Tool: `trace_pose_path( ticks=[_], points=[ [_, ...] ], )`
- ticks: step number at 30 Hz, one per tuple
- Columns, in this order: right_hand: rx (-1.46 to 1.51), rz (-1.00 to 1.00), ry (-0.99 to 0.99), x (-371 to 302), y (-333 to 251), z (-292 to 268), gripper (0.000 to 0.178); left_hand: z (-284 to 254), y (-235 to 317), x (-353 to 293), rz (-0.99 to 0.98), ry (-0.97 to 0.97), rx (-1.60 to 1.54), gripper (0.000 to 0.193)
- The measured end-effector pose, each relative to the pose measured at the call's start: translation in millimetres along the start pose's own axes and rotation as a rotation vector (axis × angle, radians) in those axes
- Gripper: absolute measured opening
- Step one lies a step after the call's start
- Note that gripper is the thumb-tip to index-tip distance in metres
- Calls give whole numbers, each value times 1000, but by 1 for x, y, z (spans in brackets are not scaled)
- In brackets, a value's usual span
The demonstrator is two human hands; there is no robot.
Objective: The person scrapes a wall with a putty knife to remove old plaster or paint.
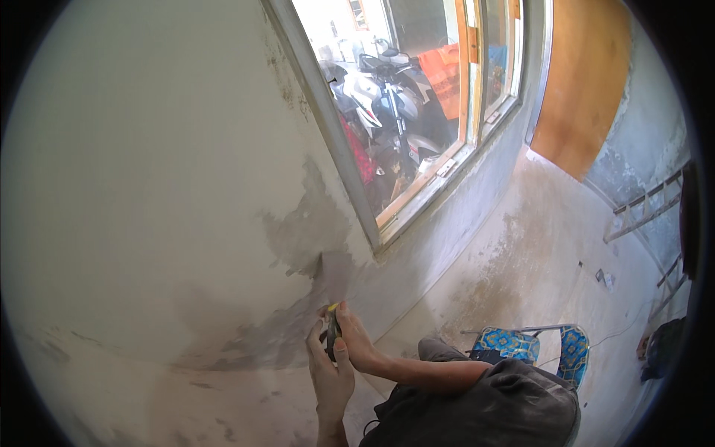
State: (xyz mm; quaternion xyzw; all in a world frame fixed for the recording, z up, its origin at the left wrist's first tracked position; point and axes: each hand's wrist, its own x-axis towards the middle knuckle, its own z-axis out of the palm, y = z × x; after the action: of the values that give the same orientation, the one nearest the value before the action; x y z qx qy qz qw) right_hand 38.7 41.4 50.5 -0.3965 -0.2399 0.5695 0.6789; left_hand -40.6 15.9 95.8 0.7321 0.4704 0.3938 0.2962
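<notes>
Both my hands are together at the wall, low on the left of the window. My left hand wraps round the black and yellow handle of what looks like a putty knife. My right hand closes on the same handle from the right, its thumb by the yellow end. Above the fingers, a broad greyish blade lies against or close to the wall; whether it touches I cannot tell. A damp-looking grey patch spreads over the pale wall just above the blade.
The window frame stands close above right; a motorcycle and orange cloth are beyond it. Behind me is a folding chair with blue patterned padding. A ladder and an orange-brown wooden panel stand to the right.
</notes>
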Motion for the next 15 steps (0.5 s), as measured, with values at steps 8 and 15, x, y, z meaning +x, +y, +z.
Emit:
trace_pose_path(
  ticks=[8,15],
  points=[
    [-198,73,-139,-9,-11,-56,39,28,-11,-18,-285,-108,-80,40],
    [-283,137,-139,14,27,-171,36,56,-16,-26,-352,-179,-94,35]
  ],
)
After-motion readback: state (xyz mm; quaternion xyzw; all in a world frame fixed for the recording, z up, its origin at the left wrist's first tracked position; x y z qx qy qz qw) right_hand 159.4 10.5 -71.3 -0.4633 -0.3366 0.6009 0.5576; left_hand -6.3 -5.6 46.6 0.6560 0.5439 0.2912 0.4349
